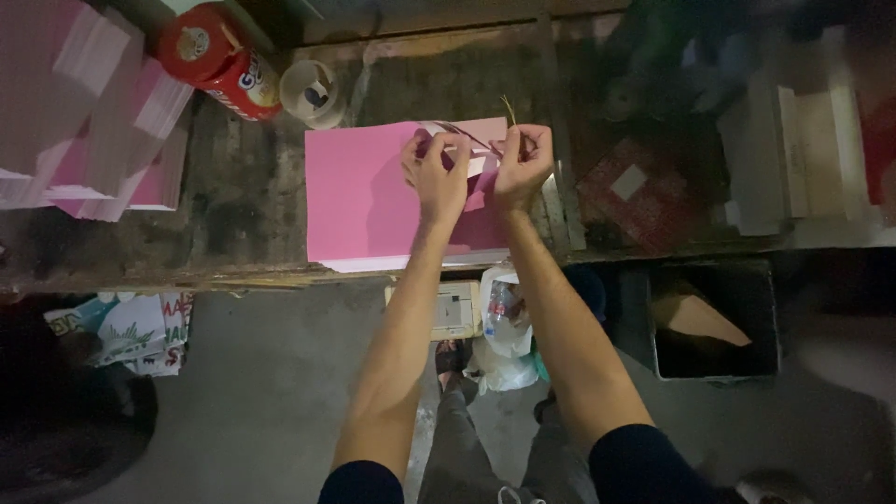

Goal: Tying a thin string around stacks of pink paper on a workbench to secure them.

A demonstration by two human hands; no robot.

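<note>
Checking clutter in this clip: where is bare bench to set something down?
Bare wood lies between the pink paper stacks at left and the pink sheet pile, below the red can. It is crowded at the sheet's top right, where left hand and right hand work.

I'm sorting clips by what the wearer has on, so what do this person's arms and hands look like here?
Both forearms are bare from wrist to above the elbow. Dark sleeves, navy or black in this dim light, are pushed up to the upper arms. The left hand and right hand wear no gloves. No watch, bracelet or ring shows from this view.
</note>
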